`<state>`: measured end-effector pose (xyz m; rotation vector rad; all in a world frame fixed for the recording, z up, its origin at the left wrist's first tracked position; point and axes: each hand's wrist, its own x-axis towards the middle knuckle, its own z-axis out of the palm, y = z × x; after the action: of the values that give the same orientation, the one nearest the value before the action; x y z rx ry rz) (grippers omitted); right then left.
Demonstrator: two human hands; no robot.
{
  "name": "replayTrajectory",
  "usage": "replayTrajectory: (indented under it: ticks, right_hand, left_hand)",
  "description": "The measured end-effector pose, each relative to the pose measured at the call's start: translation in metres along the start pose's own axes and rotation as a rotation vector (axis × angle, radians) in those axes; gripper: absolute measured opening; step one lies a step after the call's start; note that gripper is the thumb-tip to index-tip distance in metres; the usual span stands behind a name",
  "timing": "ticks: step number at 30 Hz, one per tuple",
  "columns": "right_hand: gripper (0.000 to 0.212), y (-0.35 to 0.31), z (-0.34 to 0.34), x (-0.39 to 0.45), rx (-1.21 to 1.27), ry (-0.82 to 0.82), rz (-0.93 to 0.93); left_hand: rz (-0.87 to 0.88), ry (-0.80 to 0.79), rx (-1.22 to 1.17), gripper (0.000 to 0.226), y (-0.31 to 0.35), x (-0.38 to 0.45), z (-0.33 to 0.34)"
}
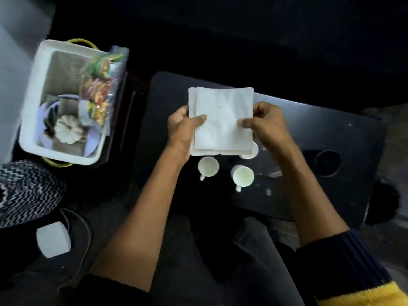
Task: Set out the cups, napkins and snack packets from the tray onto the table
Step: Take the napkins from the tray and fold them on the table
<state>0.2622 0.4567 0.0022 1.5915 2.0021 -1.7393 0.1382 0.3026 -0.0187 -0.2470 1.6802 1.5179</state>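
— What was around you, starting from the left?

— A black-and-white zigzag cloth point(26, 191) lay at the far left, with a small white block point(53, 239) below it. Above those sat the white tray point(33, 93), a deep rectangle with rounded corners and a thin yellow handle point(82, 41) showing at its far end. Shiny, crinkled snack packets point(99, 89) in green, orange and yellow were stacked along its right side. A white ribbed, pumpkin-shaped thing point(67, 131) sat on a pale plate point(45, 111) at its near end; I could not tell what it was.

— And the table?

— The table point(309, 133) was dark and smooth, speckled with pale marks, and stood just to the right of the tray.

— What were your hands doing?

— My left hand point(182, 131) gripped the left edge of the napkins point(221, 120), thumb curled over the top. My right hand point(268, 127) pinched the right edge of the top sheet. The stack was square, soft white paper, slightly creased, and I held it above the table.

— Did anything get in the way?

— The napkins hid part of one white cup point(251, 151). Two more round white cups point(208, 167) point(242, 176) stood on the table beneath them, handles pointing towards me. Further right was a dark round hollow point(326, 162) in the tabletop.
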Motion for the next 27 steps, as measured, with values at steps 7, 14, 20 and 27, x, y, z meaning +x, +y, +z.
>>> replayTrajectory:
  ticks: [7,14,20,27]
  right_hand:
    - [0.019,0.091,-0.116,-0.019,-0.108,0.171,0.042]
    - [0.034,0.160,-0.181,-0.038,0.046,0.424,0.098]
    - [0.016,0.201,-0.207,-0.045,0.146,0.728,0.146]
    - [0.015,0.230,-0.201,-0.046,0.222,0.852,0.240]
  left_hand:
    - [0.141,-0.021,0.375,0.012,-0.064,-0.024,0.146]
    - [0.311,-0.289,0.726,0.012,-0.104,-0.043,0.250]
    - [0.378,-0.526,0.870,0.017,-0.131,-0.047,0.302]
    - [0.419,-0.584,0.874,0.021,-0.153,-0.042,0.320]
